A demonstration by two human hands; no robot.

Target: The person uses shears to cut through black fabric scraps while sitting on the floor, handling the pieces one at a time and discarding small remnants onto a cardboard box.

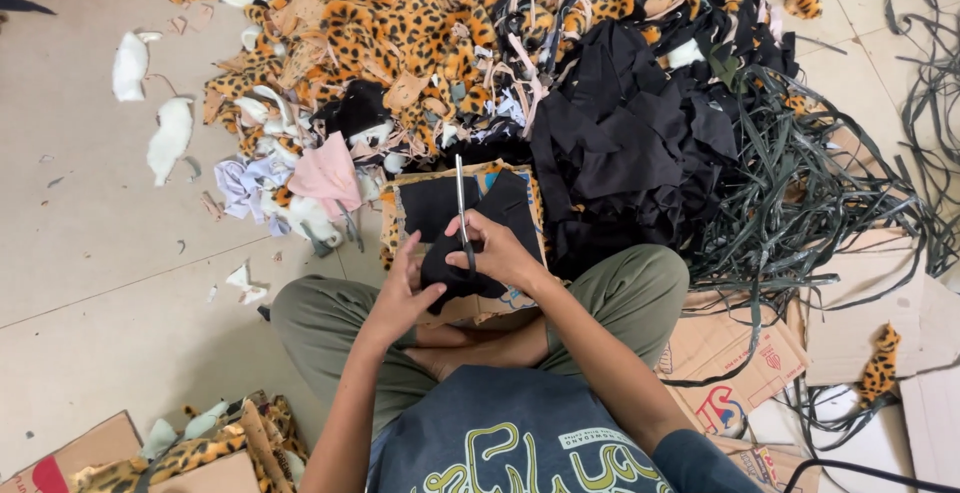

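Pale beige tiled floor point(90, 213), evenly lit. Heaped with leopard-print plush fabric scraps point(400, 23), black cloth offcuts point(640, 133), dark green strapping strips point(800, 203). Flattened brown cardboard sheets point(740, 353) at right.

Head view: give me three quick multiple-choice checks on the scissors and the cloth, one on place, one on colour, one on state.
1. Where does the pile of black cloth scraps lie from the person's seat?
A. ahead and to the right
B. behind the person
C. on the lap

2. What colour is the cloth piece held by the left hand?
A. pink
B. black
C. white

3. How are the scissors in the right hand pointing?
A. lying flat on the floor
B. blades away from the person
C. blades toward the person

Answers: 1 A, the black heap sits beyond the right knee. 2 B, the piece between the hands is black. 3 B, the blades point away, toward the spotted scraps.
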